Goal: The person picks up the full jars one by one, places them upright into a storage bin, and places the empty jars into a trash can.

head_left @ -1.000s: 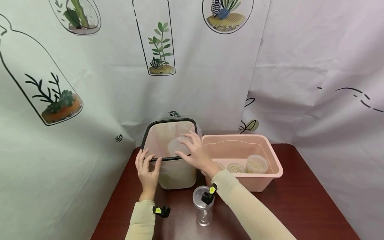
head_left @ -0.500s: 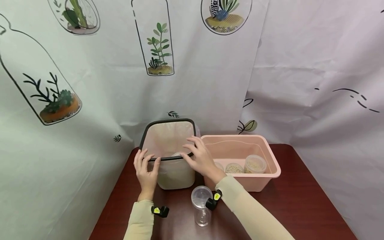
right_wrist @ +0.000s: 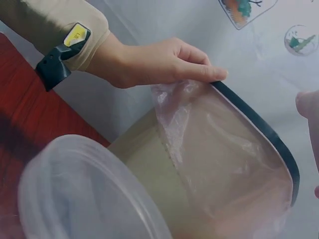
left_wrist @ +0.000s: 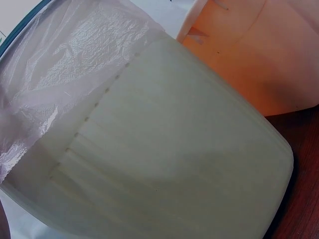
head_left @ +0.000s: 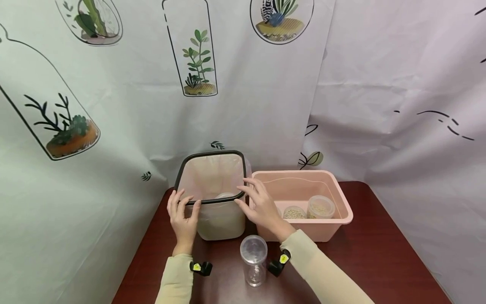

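A trash bin [head_left: 222, 221] with a black rim and a thin plastic liner [left_wrist: 75, 55] stands at the back of the table. My left hand [head_left: 184, 221] grips its front left corner, thumb along the rim, as the right wrist view also shows. My right hand [head_left: 262, 209] hovers at the front right corner with fingers spread; in the right wrist view its fingertips [right_wrist: 306, 104] are apart from the rim. Inside the bin, part of a whitish round thing [head_left: 225, 195] shows over the front rim. Nearer me stands a clear jar with a wide round top [head_left: 254, 251].
To the bin's right is a pink tub [head_left: 322, 230], close beside it. In it are round clear containers, one of pale beans or beads [head_left: 294, 212] and a taller one [head_left: 320, 207]. A printed curtain [head_left: 265, 114] hangs behind the dark red table [head_left: 372, 253].
My right hand has moved from over the bin's opening out to its front right corner. The whitish round thing has dropped deeper into the bin. My left hand stays on the rim.
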`<state>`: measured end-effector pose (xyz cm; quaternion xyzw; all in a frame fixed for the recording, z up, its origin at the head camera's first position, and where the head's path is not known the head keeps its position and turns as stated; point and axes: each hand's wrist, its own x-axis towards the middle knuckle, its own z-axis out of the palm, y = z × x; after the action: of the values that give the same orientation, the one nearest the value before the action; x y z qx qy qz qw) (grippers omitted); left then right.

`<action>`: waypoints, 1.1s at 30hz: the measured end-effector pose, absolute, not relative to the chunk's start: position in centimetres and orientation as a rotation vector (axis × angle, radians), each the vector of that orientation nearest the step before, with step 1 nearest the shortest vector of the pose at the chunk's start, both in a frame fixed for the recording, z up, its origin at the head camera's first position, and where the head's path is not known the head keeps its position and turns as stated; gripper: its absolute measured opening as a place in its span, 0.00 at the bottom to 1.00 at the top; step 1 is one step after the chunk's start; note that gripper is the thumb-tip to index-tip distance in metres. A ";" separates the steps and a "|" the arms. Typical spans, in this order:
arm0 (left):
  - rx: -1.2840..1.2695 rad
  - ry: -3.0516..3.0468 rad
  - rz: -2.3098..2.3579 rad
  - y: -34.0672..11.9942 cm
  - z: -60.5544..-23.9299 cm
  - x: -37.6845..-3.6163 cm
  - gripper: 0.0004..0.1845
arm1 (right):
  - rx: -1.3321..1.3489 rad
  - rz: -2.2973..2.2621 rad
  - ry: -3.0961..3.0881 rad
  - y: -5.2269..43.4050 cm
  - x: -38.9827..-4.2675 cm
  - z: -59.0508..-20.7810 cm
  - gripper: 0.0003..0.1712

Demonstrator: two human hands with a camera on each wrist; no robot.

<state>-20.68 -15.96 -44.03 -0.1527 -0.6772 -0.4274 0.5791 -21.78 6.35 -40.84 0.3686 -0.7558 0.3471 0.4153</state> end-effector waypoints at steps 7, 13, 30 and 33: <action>-0.355 -1.589 -1.005 -15.9 -44.0 -20.5 0.13 | 0.940 0.919 -1.910 7.2 -20.4 -41.1 0.23; -0.358 -1.582 -1.000 -15.9 -44.0 -20.5 0.14 | 0.944 0.936 -1.912 7.8 -19.2 -41.8 0.25; -0.364 -1.566 -0.995 -16.0 -43.9 -21.0 0.19 | 0.980 0.968 -1.878 9.3 -15.8 -45.1 0.27; -0.362 -1.565 -0.997 -16.0 -43.9 -21.0 0.19 | 0.984 0.995 -1.898 9.6 -15.1 -45.8 0.29</action>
<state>-20.99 -15.98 -43.94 -0.1552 -0.6711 -0.4276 0.5854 -15.13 9.62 -45.76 0.3857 -0.7438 0.3899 0.3820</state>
